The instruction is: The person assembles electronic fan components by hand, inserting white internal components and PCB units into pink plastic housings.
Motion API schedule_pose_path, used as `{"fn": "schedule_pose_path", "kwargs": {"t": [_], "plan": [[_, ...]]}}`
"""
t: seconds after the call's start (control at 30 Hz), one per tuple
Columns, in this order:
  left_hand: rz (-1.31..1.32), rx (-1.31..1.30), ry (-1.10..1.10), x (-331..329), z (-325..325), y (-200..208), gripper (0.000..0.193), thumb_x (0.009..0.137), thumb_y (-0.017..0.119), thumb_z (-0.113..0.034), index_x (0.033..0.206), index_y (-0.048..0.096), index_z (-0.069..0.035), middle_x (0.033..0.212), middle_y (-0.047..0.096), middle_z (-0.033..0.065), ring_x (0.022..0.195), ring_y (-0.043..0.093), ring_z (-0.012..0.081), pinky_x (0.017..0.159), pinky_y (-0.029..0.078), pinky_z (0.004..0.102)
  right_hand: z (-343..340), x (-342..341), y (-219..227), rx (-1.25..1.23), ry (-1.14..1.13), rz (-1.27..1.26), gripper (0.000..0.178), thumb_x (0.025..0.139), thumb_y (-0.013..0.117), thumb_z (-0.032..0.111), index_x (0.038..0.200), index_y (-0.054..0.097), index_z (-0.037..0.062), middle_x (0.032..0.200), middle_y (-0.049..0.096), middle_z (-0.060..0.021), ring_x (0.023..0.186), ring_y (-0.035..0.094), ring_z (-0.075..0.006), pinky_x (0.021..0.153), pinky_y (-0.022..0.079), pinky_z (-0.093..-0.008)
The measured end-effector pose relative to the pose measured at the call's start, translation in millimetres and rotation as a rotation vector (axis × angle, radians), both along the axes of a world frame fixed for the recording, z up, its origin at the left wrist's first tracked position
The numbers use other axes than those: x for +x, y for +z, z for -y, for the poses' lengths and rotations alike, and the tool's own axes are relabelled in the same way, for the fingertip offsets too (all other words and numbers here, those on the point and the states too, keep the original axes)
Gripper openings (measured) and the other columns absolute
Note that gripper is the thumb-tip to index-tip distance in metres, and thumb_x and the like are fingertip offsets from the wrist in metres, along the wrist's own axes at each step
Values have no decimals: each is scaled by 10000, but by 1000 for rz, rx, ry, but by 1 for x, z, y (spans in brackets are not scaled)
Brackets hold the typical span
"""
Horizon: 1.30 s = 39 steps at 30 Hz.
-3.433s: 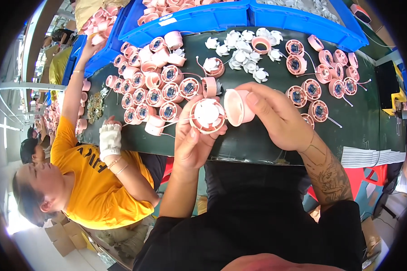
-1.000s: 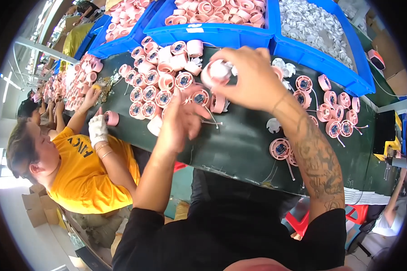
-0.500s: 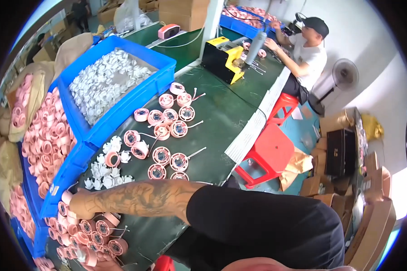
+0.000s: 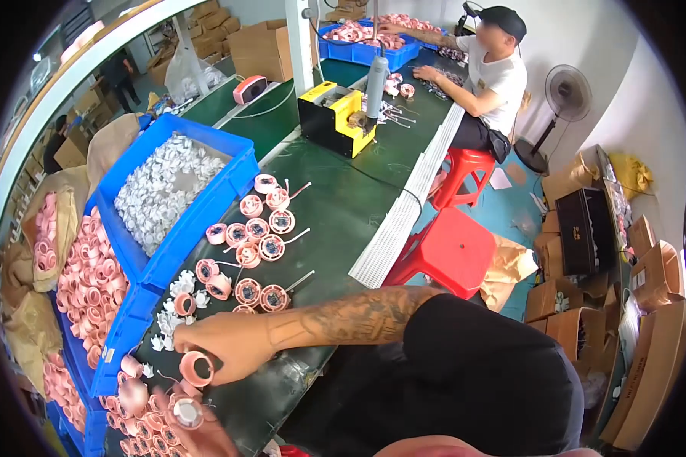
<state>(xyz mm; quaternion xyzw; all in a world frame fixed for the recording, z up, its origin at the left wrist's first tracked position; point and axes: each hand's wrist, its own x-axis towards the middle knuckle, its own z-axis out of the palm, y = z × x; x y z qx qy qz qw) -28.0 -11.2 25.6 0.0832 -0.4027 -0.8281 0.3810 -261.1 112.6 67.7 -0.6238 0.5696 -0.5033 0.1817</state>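
Observation:
My right hand, on the tattooed arm, is closed on a pink plastic ring, held above the table beside a cluster of white flower-shaped parts. Lower down, my left hand is partly smeared by motion. It holds a round part with a white face, its fingers curled about it. Beneath and beside the left hand lie several pink round housings with dark circuit boards inside. Another group of pink housings, some trailing thin wires, rests on the green table.
A blue bin of white parts stands at the left, next to blue bins of pink rings. Beyond are a yellow-and-black machine and a seated co-worker. Red stools stand right of the table, with cardboard boxes farther right.
My right hand has come away from the pink pile, rightward, with a ring in it. The left hand has risen with its white-faced part. The view has shifted; the co-worker's arm now reaches toward a bin.

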Motion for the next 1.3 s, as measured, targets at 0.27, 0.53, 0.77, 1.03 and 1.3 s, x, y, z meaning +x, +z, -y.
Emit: {"fn": "schedule_pose_path", "kwargs": {"t": [0.27,0.53,0.77,1.03,1.3], "plan": [[314,-155,-143,-36,-52,-15,511,1023,650,-237,1439,499,17,1327,625,133,1161,632,230,873,572,374,-65,1,-22,-13,-56,-45,441,782,807,165,1170,619,73,1073,633,-104,980,646,-300,817,538,-398],[180,-69,-103,-32,-62,-6,585,969,690,-319,1404,474,7,1333,603,164,1052,644,231,802,543,328,-80,-1,-16,97,89,398,597,842,833,93,1376,570,55,1174,668,-77,1095,684,-168,882,559,-328],[144,10,-164,-25,-54,-21,776,997,659,-448,1586,305,-86,1514,500,125,1049,654,221,758,560,346,-87,-1,-9,55,51,481,502,833,830,138,1259,594,16,1215,637,-82,1009,685,-143,865,574,-325],[122,86,-121,-34,-62,-10,840,940,724,-408,1600,298,-111,1523,473,178,1342,524,347,1099,449,532,-80,5,-24,16,77,763,539,852,815,25,1336,578,34,1263,621,-61,1131,654,-170,942,564,-340],[-21,169,-178,-24,-56,-2,767,1030,622,-334,1594,244,23,1526,463,236,1265,614,350,1005,561,464,-61,13,-16,43,135,745,527,885,804,44,1358,572,5,1290,641,-67,1085,708,-157,902,550,-294]]}}
